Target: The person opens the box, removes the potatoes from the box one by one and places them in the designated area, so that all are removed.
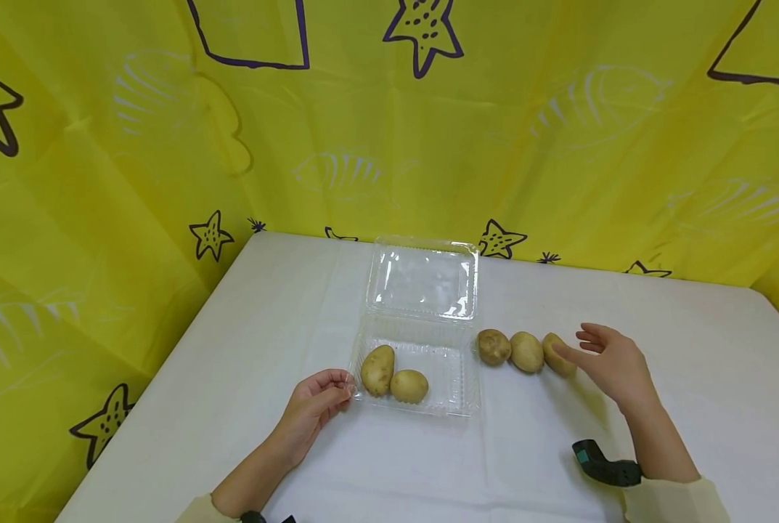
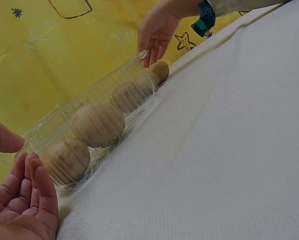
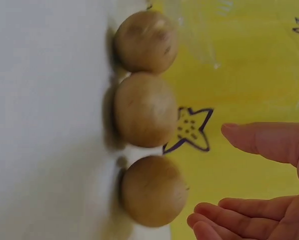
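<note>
A clear plastic clamshell container lies on the table with its lid flipped back. Two potatoes, a longer one and a rounder one, sit in its left part. My left hand pinches the container's left rim between thumb and fingers, seen close up in the left wrist view. Right of the container, three potatoes stand in a row: left, middle and right. Just over the right one is my right hand, thumb and fingers spread apart, holding nothing.
A white cloth covers the table. Yellow curtains printed with starfish and fish hang along the back and left sides. A dark wrist device sits on the right forearm.
</note>
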Demonstrator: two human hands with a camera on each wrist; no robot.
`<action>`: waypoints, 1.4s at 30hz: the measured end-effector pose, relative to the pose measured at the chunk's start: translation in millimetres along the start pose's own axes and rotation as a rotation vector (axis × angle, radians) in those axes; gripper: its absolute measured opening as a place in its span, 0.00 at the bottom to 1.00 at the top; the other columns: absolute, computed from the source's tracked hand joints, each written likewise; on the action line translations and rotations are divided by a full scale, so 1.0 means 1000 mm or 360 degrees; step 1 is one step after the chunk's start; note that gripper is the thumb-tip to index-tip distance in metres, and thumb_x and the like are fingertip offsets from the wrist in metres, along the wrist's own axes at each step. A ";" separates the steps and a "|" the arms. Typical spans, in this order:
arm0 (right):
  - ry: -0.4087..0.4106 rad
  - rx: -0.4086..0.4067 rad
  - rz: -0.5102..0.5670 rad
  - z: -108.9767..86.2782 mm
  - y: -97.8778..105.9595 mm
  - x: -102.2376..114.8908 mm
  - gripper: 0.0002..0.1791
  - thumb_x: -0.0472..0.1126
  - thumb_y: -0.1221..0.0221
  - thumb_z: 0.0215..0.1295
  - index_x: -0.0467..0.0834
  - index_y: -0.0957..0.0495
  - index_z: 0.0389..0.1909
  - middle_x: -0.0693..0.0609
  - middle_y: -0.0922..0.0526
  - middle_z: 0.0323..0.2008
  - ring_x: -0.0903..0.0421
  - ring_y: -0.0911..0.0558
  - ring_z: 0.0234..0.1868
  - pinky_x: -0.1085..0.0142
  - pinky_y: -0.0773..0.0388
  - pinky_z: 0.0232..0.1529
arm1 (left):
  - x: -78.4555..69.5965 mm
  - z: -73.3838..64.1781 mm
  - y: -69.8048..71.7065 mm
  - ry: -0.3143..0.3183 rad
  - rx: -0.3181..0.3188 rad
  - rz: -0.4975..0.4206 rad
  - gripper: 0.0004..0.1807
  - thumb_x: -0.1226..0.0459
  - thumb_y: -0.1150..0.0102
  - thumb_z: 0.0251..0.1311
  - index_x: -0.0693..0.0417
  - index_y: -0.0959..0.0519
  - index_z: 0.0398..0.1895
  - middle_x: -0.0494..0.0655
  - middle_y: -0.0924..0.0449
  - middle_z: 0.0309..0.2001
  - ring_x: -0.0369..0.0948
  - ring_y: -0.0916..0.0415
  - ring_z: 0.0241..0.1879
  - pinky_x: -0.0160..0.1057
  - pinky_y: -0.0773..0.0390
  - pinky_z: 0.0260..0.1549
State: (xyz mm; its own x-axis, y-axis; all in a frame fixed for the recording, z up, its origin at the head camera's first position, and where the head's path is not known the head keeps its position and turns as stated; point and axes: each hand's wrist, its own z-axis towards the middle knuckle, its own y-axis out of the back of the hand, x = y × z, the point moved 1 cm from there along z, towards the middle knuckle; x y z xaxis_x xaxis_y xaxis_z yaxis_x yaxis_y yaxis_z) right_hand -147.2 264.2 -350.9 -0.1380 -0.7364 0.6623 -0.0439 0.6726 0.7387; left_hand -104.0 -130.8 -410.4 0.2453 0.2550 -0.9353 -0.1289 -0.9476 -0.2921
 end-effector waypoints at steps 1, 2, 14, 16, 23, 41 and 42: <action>0.0027 -0.0027 0.0008 -0.002 0.000 0.003 0.44 0.55 0.43 0.59 0.25 0.45 0.62 0.28 0.34 0.56 0.34 0.33 0.56 0.45 0.33 0.49 | 0.000 0.000 0.000 -0.0001 -0.0001 0.0000 0.08 0.72 0.50 0.56 0.68 0.30 0.39 0.48 0.27 0.34 0.38 0.29 0.34 0.32 0.26 0.37; 0.0045 -0.0044 0.0030 -0.004 -0.001 0.007 0.43 0.54 0.43 0.60 0.26 0.44 0.62 0.29 0.33 0.56 0.35 0.32 0.56 0.46 0.32 0.49 | 0.000 0.000 0.000 -0.0005 0.0002 0.0000 0.08 0.72 0.50 0.56 0.68 0.30 0.39 0.48 0.27 0.34 0.37 0.29 0.34 0.32 0.26 0.37; 0.0396 -0.0025 0.0118 -0.028 -0.028 0.061 0.36 0.47 0.36 0.55 0.28 0.36 0.58 0.33 0.25 0.49 0.39 0.24 0.48 0.52 0.27 0.47 | -0.001 0.000 -0.002 -0.0013 0.0022 -0.0007 0.08 0.72 0.49 0.56 0.68 0.30 0.39 0.47 0.27 0.34 0.38 0.28 0.34 0.32 0.27 0.37; 0.0425 -0.0033 0.0116 -0.029 -0.030 0.064 0.34 0.45 0.36 0.55 0.28 0.35 0.57 0.34 0.25 0.48 0.39 0.24 0.47 0.51 0.28 0.47 | -0.001 0.000 -0.002 -0.0010 0.0021 -0.0002 0.08 0.72 0.49 0.56 0.68 0.30 0.38 0.48 0.27 0.34 0.38 0.28 0.35 0.32 0.27 0.37; 0.0523 0.0012 0.0185 -0.035 -0.043 0.074 0.31 0.43 0.34 0.53 0.30 0.31 0.54 0.37 0.23 0.46 0.42 0.23 0.47 0.54 0.26 0.47 | -0.001 0.000 -0.001 -0.0016 0.0004 -0.0008 0.07 0.73 0.49 0.56 0.67 0.30 0.38 0.48 0.26 0.33 0.37 0.28 0.34 0.32 0.27 0.36; 0.0761 0.0312 0.0212 -0.026 -0.079 0.099 0.27 0.40 0.34 0.52 0.30 0.27 0.51 0.40 0.22 0.45 0.44 0.22 0.46 0.58 0.26 0.48 | -0.001 0.000 -0.001 0.0003 -0.0002 -0.0007 0.07 0.72 0.49 0.56 0.66 0.29 0.38 0.47 0.26 0.33 0.37 0.28 0.34 0.31 0.26 0.37; 0.0769 0.0322 0.0202 -0.025 -0.080 0.100 0.27 0.40 0.34 0.52 0.30 0.27 0.50 0.40 0.21 0.45 0.45 0.22 0.46 0.58 0.26 0.47 | -0.002 0.000 -0.001 0.0003 -0.0005 -0.0007 0.07 0.72 0.49 0.56 0.67 0.29 0.38 0.47 0.26 0.33 0.37 0.28 0.34 0.32 0.26 0.37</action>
State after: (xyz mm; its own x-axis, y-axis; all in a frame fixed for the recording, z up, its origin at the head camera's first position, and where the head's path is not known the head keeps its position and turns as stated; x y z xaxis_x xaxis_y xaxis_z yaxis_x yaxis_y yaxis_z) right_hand -132.7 134.6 -340.9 0.3143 -0.5658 0.7623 -0.2529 0.7240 0.6417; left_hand -104.0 -130.5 -408.7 0.2476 0.2588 -0.9336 -0.1251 -0.9470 -0.2957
